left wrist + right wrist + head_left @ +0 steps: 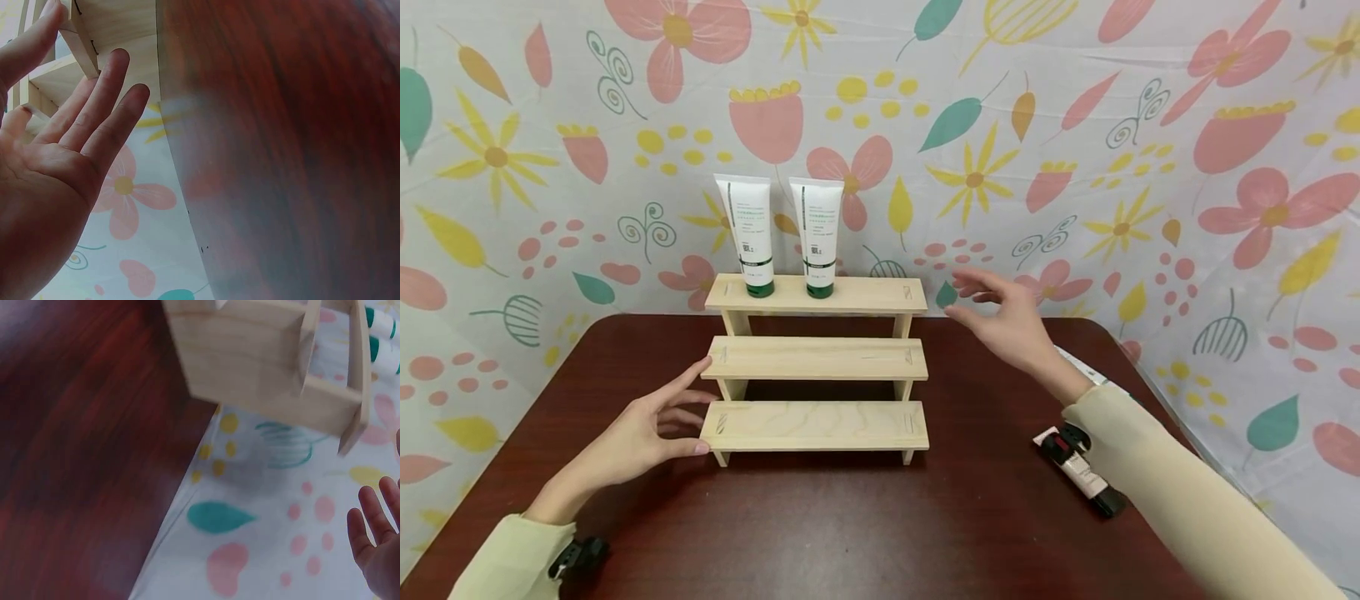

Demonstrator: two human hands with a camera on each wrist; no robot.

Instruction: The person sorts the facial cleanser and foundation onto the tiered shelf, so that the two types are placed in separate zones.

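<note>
A three-step wooden display stand occupies the middle of the table. Two white squeeze tubes with green caps, a left one and a right one, stand cap-down on its top step. My left hand touches the stand's left end, index fingertip at the middle step and thumb at the bottom one. The left wrist view shows that hand with extended fingers against the wooden side. Off the stand's upper right end, my right hand hovers with nothing in it, fingers loosely extended.
A small pale pink tube with a black cap lies on the dark red-brown table, beside my right wrist. Partly hidden behind that forearm is a flat white item. A flower-patterned cloth hangs behind the table.
</note>
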